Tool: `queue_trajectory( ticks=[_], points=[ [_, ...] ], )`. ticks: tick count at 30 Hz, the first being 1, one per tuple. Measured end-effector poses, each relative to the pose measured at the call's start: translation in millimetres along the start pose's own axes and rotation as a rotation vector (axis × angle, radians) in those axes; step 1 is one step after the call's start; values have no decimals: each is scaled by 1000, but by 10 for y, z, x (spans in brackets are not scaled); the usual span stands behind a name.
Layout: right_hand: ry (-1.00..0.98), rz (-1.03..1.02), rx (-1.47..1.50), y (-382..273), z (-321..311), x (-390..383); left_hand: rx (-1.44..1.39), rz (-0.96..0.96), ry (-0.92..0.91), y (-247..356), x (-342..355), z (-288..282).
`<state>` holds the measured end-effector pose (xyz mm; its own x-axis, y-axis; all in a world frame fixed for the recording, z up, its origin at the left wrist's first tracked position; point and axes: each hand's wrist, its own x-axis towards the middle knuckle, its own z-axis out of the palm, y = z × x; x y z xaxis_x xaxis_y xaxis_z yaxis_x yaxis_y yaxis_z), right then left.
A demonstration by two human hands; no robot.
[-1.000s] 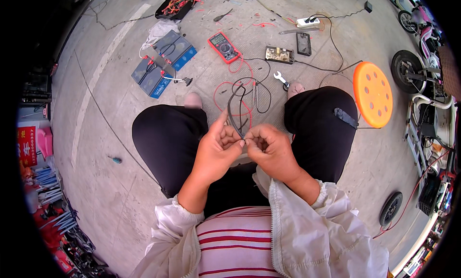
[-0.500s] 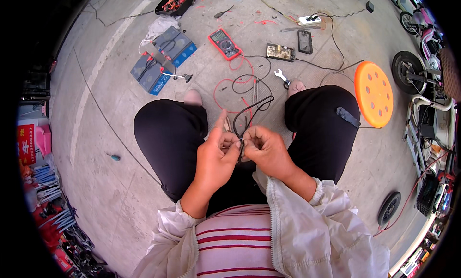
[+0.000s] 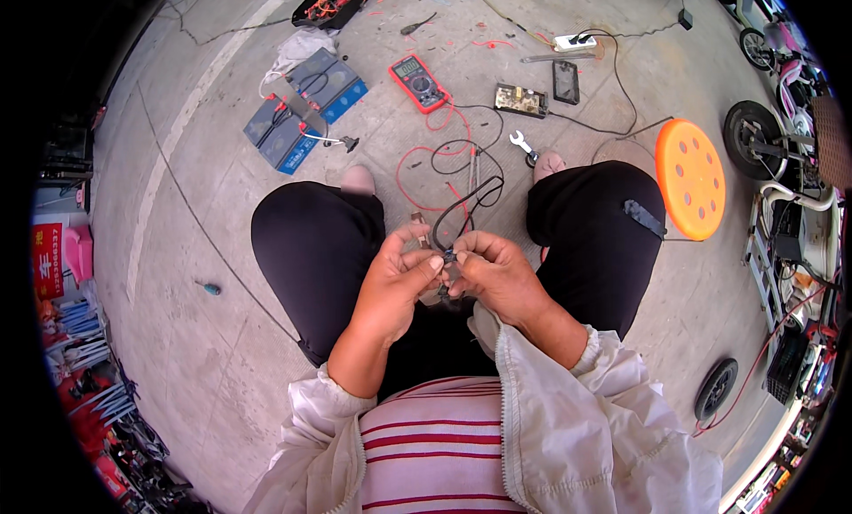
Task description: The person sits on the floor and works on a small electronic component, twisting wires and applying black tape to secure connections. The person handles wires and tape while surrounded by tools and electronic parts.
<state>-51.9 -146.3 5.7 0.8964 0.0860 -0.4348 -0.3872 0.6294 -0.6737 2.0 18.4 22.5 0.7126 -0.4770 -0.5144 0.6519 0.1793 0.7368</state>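
Note:
My left hand (image 3: 399,279) and my right hand (image 3: 497,281) meet between my knees, both pinched on a black cable (image 3: 453,237) at thumbs and fingertips. The exact spot they work on is small and partly hidden by fingers. Beyond them, red and black test leads (image 3: 457,159) loop on the floor from a red multimeter (image 3: 417,83). An open case with a circuit board (image 3: 519,100) lies to its right, beside a dark rectangular housing (image 3: 565,83). A wrench (image 3: 524,146) lies by my right foot. Blue batteries with wires (image 3: 327,86) stand ahead on the left.
An orange perforated stool (image 3: 690,178) stands right of my knee. A white power strip (image 3: 574,42) and box of wires (image 3: 333,3) lie further off. Scooters (image 3: 759,137) and a loose wheel (image 3: 717,390) line the right; stacked goods (image 3: 89,372) line the left.
My left index finger, stretched up earlier, is now more bent round the cable. The cable's loop has moved forward and right compared with a second ago. My hands remain close together.

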Motion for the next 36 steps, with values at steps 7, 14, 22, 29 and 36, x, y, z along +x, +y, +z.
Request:
queue_trajectory(
  ticks=[7, 14, 22, 29, 36],
  points=[
    [-5, -92, -207, -58, 2, -57, 8, -175, -84, -4, 3, -89],
    [9, -137, -268, -47, 22, -81, -27, -67, -78, 19, 30, -8],
    [52, -100, -218, -21, 45, -74, -65, -1, -114, 6, 47, 60],
    [12, 4, 117, 106, 23, -23, -222, -2, -117, -23, 76, 48],
    [-40, 125, 215, 67, 14, -33, -287, 0, -152, -8, 57, 24]
  ],
)
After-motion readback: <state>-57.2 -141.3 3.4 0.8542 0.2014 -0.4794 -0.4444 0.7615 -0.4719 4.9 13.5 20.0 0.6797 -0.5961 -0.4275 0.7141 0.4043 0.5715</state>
